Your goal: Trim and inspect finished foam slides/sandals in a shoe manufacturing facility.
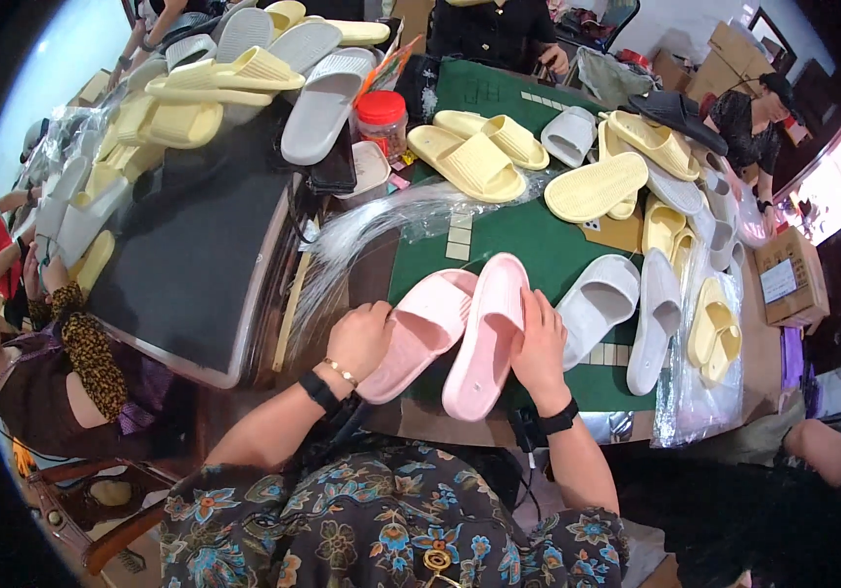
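Pink slippers, two of them, sit between the fingers of the left hand (361, 341) and the fingers of the right hand (540, 341), over the near part of the table (577, 426). The left arm slants in from the low left, with the back of the hand up and the fingers bent. The right arm comes up more straight, and its fingers reach forward. On both hands the fingers are close together and touch the outer side of a slipper. The thumbs are hard to see, so I cannot tell if they pinch.

The left pink slipper (406, 348) points its toe away from the person and to the right. The right pink slipper (479, 367) points away too, leaning just a little right. Its long side is nearly straight ahead, and its front covers a bit of the other toe.

Just right of the right fingers are two grey slippers (653, 323). Farther right are two small yellow slippers (712, 328) and one brown box (792, 279). Past the left fingers is one red-lidded jar (381, 125).
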{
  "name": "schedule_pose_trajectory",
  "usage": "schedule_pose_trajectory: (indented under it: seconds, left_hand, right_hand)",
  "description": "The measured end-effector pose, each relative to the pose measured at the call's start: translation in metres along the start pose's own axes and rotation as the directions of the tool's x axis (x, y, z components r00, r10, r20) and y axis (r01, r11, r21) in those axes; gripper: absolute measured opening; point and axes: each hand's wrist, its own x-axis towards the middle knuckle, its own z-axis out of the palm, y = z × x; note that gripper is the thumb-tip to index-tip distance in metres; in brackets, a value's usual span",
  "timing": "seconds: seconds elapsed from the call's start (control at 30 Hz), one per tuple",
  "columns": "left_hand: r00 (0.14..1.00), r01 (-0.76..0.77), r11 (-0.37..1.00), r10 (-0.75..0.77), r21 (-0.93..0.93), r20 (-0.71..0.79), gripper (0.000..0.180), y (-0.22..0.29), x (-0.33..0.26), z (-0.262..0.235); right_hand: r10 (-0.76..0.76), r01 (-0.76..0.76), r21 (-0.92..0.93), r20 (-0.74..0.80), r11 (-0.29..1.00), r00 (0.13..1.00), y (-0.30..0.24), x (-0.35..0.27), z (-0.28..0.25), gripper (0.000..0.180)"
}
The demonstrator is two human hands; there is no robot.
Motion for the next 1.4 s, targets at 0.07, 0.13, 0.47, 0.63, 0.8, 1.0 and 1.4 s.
schedule_pose_trajectory:
  seconds: [0.07,0.13,0.47,0.63,0.8,1.0,1.4]
  left_hand:
    - [0.999,-0.001,1.000,0.001,-0.016,-0.045,0.016,-0.005,-0.007,-0.007]
    - [0.998,0.053,0.997,-0.055,-0.060,-0.037,0.017,-0.010,-0.013,-0.012]
    - [0.998,-0.038,0.992,0.032,-0.118,-0.052,0.025,0.013,-0.028,-0.019]
    - [0.892,-0.441,0.896,0.444,0.060,-0.084,0.016,0.025,-0.029,-0.004]
    - [0.797,-0.603,0.793,0.602,0.081,0.043,0.020,0.027,-0.023,0.004]
    - [0.708,-0.679,0.727,0.686,-0.105,0.168,0.021,0.008,-0.016,-0.021]
    - [0.803,-0.553,0.727,0.596,-0.407,-0.026,0.024,0.012,-0.008,-0.028]
  right_hand:
    - [0.006,-0.006,0.032,-0.001,0.999,1.000,-0.002,-0.005,-0.002,0.064]
    - [0.040,-0.039,-0.033,0.041,0.999,0.998,0.000,-0.013,-0.004,0.062]
    - [-0.010,0.012,-0.017,0.121,1.000,0.993,-0.022,-0.019,-0.009,0.063]
    - [-0.023,0.009,0.093,0.151,0.996,0.988,-0.020,-0.019,-0.011,0.064]
    - [-0.037,0.022,0.129,0.114,0.991,0.993,-0.007,-0.014,-0.001,0.059]
    - [-0.043,0.018,0.211,0.113,0.977,0.993,-0.003,-0.009,-0.009,0.056]
    - [-0.416,0.384,0.218,0.128,0.897,0.900,-0.064,-0.015,-0.016,0.014]
